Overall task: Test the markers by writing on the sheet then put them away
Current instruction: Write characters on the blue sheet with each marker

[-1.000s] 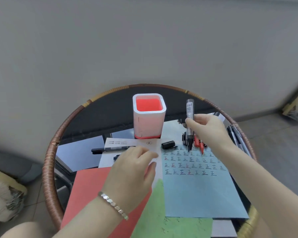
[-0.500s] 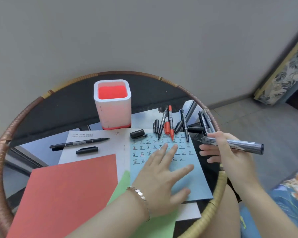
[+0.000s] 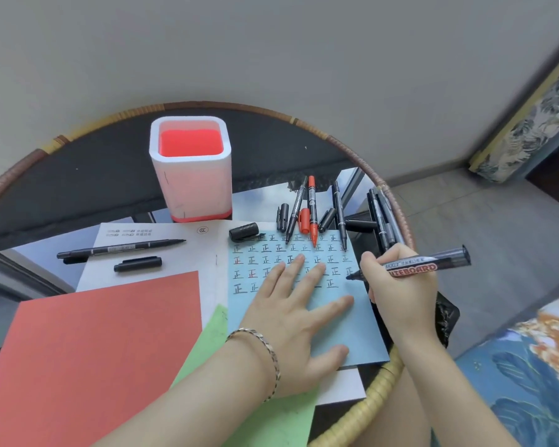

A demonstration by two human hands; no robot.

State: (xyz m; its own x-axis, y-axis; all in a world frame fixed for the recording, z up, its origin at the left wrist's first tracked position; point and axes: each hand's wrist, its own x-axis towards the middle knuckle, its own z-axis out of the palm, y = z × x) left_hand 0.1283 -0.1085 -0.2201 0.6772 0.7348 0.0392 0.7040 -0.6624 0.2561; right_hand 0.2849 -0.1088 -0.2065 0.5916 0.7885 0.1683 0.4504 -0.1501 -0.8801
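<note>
"On the blue sheet (image 3: pixel 365 330), what?"
"My left hand (image 3: pixel 291 321), fingers straight and spread, pressing flat over rows of written marks (black, some red)."
"And the whiteboard marker (image 3: pixel 426 264)?"
"Grey barrel, red lettering, uncapped. My right hand (image 3: pixel 400 298) grips it, black tip at the sheet's right edge."

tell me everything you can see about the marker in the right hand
The whiteboard marker is thick, with a dark grey barrel and a label in red letters ending "ITEBOARD". It is uncapped, held almost level, black tip pointing left over the right edge of the blue sheet; whether the tip touches the paper is unclear. The right hand grips its front half.
</note>
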